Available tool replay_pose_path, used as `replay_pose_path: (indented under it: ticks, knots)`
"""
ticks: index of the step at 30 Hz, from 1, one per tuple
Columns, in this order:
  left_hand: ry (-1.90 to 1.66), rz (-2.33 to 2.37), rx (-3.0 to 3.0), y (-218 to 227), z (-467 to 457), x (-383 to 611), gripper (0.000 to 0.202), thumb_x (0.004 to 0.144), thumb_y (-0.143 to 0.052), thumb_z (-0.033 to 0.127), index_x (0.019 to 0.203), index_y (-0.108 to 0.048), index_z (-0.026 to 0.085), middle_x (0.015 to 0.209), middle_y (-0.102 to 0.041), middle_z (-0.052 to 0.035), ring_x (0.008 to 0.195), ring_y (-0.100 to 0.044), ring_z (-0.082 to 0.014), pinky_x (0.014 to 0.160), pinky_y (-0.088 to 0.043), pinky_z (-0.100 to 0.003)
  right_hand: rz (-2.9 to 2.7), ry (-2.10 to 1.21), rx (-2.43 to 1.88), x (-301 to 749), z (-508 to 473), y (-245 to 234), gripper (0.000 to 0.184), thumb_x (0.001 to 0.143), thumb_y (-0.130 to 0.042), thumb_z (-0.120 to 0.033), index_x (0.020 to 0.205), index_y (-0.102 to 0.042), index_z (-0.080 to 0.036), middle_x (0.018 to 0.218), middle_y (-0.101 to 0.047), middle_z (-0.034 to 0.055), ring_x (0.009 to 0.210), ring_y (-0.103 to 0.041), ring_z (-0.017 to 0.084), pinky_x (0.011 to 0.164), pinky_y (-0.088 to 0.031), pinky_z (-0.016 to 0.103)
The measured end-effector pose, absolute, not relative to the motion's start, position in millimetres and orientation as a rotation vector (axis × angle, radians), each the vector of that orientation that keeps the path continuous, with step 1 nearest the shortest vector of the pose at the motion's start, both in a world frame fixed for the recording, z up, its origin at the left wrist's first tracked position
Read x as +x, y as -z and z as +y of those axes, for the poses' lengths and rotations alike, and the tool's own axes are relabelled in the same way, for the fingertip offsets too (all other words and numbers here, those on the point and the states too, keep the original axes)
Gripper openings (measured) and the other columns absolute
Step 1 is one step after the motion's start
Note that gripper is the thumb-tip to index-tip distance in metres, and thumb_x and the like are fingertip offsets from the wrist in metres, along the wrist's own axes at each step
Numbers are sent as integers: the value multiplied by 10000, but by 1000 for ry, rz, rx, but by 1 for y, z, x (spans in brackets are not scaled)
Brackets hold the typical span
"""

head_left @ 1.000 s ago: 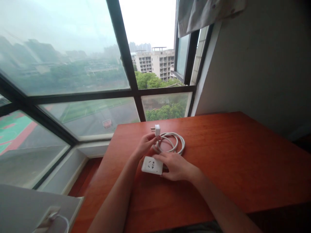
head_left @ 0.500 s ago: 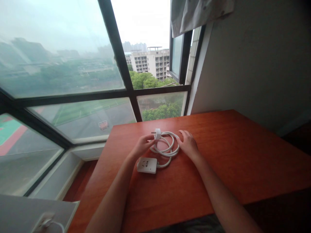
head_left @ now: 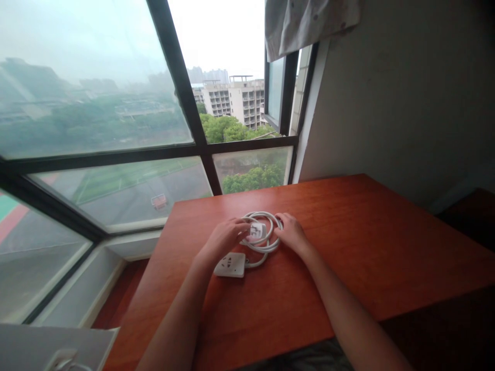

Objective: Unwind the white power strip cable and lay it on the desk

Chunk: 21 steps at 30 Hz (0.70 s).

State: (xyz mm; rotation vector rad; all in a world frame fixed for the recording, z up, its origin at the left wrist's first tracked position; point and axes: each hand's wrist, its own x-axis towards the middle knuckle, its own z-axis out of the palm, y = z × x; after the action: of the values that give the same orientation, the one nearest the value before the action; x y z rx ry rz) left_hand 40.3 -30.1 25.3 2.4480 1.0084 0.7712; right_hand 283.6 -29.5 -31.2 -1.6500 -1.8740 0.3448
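Through the head camera I have the white coiled cable [head_left: 274,246] in front of me on the reddish-brown table [head_left: 379,247], its loops lying flat on top of one another. I take that coil as my landmark.

The white plug [head_left: 257,231] sits within its loops, prongs showing. My left hand [head_left: 228,237] is at the coil's left side, palm down and fingers curved partway in, the tips right by the plug; I can't tell from here whether they have hold of plug or cable or only rest there. My right hand [head_left: 292,233] is at the coil's right side, thumb and fingers bent about the outer loops, part way open; I can't make out whether it grips them.

On the near side of the coil and to its left, the white socket box [head_left: 229,265] lies on the table with its slots up, joined to the coil by a short curve of cable, my left wrist just beside it. Beyond the coil stands the dark window frame [head_left: 247,147], and beyond it to the right hangs a pale curtain [head_left: 309,26].
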Motion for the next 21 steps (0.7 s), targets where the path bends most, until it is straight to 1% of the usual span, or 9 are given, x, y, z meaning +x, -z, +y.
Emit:
replay_pose_path:
  ticks: [5, 8, 11, 15, 18, 19, 21]
  knots:
    - [-685, 954, 2466, -21, -33, 49, 122, 776, -655, 190, 844, -744, 239, 858, -693, -60, 736, -605, -198, 684, -421, -263, -1817, -308, -1638, 286, -29, 33, 300, 674, -534, -84, 940, -638, -173, 953, -638, 67, 900, -574, 195, 824, -442, 277]
    - [-644, 948, 2482, -21, -36, 57, 161, 777, -628, 139, 850, -741, 226, 835, -690, -53, 726, -604, -192, 680, -426, -261, -1786, -228, -1658, 285, -29, 31, 255, 677, -516, -63, 885, -620, -166, 936, -627, 82, 909, -556, 215, 843, -436, 305]
    - [-669, 926, 2471, -21, -38, 64, 223, 763, -601, 83, 872, -738, 221, 830, -698, -47, 732, -604, -188, 708, -438, -264, -1795, -155, -1548, 277, -31, 29, 262, 758, -489, -79, 972, -614, -166, 1005, -634, 98, 981, -541, 227, 895, -417, 328]
    - [-647, 903, 2413, -22, -38, 66, 225, 739, -567, 38, 814, -722, 182, 828, -702, -46, 759, -603, -172, 763, -452, -263, -2006, -277, -1407, 259, -36, 29, 254, 849, -506, -166, 1072, -626, -190, 1049, -670, 87, 980, -578, 217, 872, -424, 333]
    - [-635, 883, 2352, -24, -38, 63, 239, 726, -548, 34, 849, -715, 152, 878, -701, -57, 799, -602, -166, 771, -456, -257, -2087, -279, -1428, 251, -37, 31, 279, 870, -544, -258, 1132, -625, -207, 1113, -671, 101, 1031, -582, 240, 891, -414, 376]
    - [-642, 874, 2329, -24, -38, 62, 256, 722, -542, 33, 872, -715, 147, 893, -699, -61, 808, -602, -166, 765, -457, -255, -2069, -286, -1435, 250, -37, 32, 290, 868, -552, -269, 1143, -622, -210, 1115, -672, 101, 1026, -588, 240, 887, -420, 380]
    - [-669, 887, 2269, -24, -38, 61, 281, 733, -528, 48, 920, -715, 145, 909, -696, -64, 820, -601, -167, 744, -460, -250, -2002, -359, -1416, 252, -35, 35, 291, 853, -566, -259, 1134, -627, -218, 1080, -685, 82, 955, -613, 217, 843, -450, 354]
